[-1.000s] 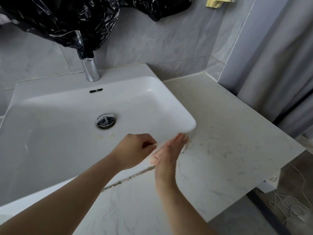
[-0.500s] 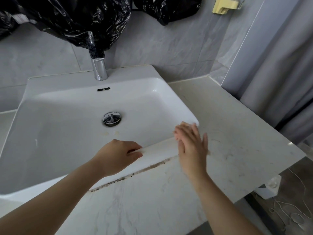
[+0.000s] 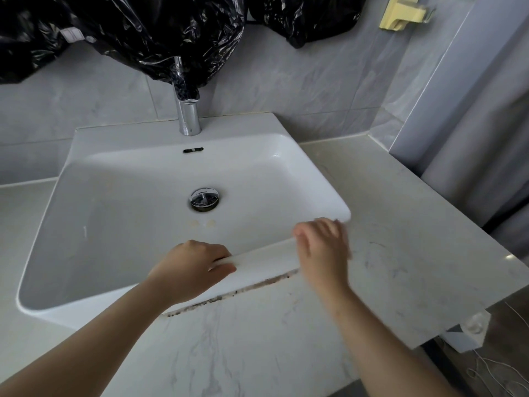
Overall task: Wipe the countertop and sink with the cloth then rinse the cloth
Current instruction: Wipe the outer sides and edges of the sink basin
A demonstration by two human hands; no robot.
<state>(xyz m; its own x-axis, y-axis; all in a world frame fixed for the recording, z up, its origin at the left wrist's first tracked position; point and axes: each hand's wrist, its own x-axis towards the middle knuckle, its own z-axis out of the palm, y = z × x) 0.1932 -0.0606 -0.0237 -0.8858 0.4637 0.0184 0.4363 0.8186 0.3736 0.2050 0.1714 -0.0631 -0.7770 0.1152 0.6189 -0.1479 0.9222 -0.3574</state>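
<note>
- Sink (image 3: pixel 114 224), white and rectangular, is held at its front rim by a person's left hand (image 3: pixel 189 267): the fingers curl over the edge into the basin and the thumb lies along the outer face.
- The right hand (image 3: pixel 323 247), just to the right of the left one, lies across the same rim near the sink's front right corner. Its fingers are spread and close to straight, pressed down on the edge with nothing plainly gripped, and the hand is smeared by motion blur.
- The cloth cannot be told apart from the white rim in that blur.
- A dark, speckled grime line (image 3: pixel 229 295) runs along the seam just below both hands, where the sink meets the countertop (image 3: pixel 400 239).
- The pale, marble-patterned countertop spreads beneath the forearms and out to the right of the right hand, marked with faint dark scuffs.
- Beyond the hands, in the basin floor, sits a chrome drain (image 3: pixel 204 199), with yellowish stains just in front of it.
- Farther back, an overflow slot (image 3: pixel 193 150) shows in the rear wall, and a chrome faucet (image 3: pixel 189 118) stands upright on the back ledge.
- Black plastic bags (image 3: pixel 157 32) hang against the grey wall tiles (image 3: pixel 286 81), draping over the faucet's top.
- A yellow hook (image 3: pixel 403 12) is fixed high on the wall, up and to the right of the hands.
- A grey curtain (image 3: pixel 486 138) hangs at the far right, past the countertop's edge.
</note>
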